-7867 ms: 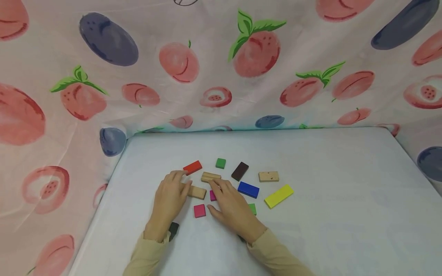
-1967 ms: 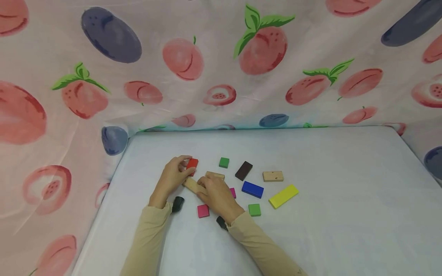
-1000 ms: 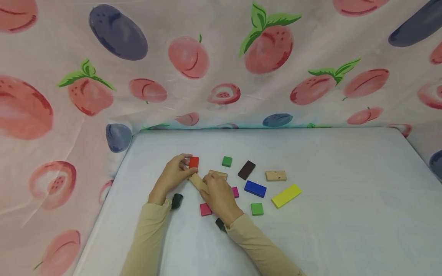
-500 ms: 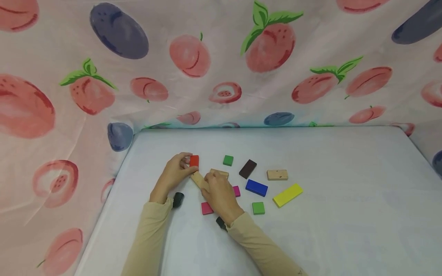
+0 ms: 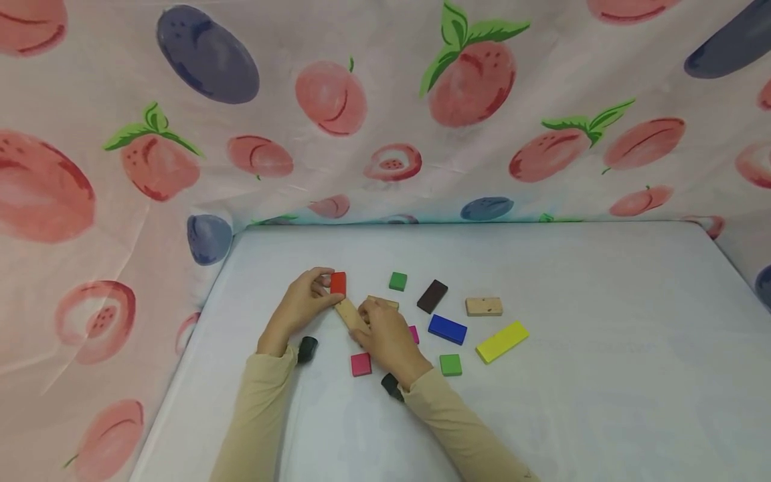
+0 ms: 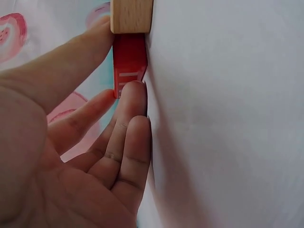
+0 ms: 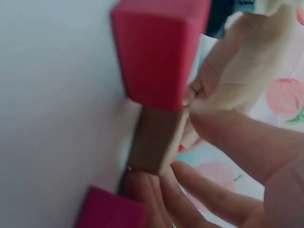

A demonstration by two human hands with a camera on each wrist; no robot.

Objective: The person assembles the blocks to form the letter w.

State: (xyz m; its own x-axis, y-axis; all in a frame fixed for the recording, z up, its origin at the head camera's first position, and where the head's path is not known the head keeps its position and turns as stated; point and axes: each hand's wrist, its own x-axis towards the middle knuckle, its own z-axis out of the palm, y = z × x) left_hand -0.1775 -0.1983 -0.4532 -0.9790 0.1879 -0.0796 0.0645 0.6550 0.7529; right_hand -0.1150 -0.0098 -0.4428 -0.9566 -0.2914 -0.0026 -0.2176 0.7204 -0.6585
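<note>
On the white table (image 5: 542, 281), my left hand (image 5: 325, 289) pinches a red block (image 5: 338, 282) that stands on its edge; the left wrist view shows thumb and fingers (image 6: 133, 97) on either side of the red block (image 6: 129, 57). My right hand (image 5: 365, 323) grips a plain wooden block (image 5: 347, 312) whose far end meets the red one. In the right wrist view this wooden block (image 7: 156, 140) lies between my fingers (image 7: 159, 197) and thumb. A second wooden block (image 5: 385, 302) lies just behind my right hand.
Loose blocks lie to the right: a green cube (image 5: 397, 281), a brown block (image 5: 432, 296), a dotted wooden block (image 5: 484, 306), blue (image 5: 448, 329), yellow (image 5: 502, 341), green (image 5: 450, 365), magenta (image 5: 413, 334) and pink (image 5: 361, 364). Fruit-print cloth (image 5: 373, 134) walls the back and left.
Since eight seconds ago the red block went from lying flat to standing on edge, and the wooden block swung round to touch it. In the last second both hands barely moved.
</note>
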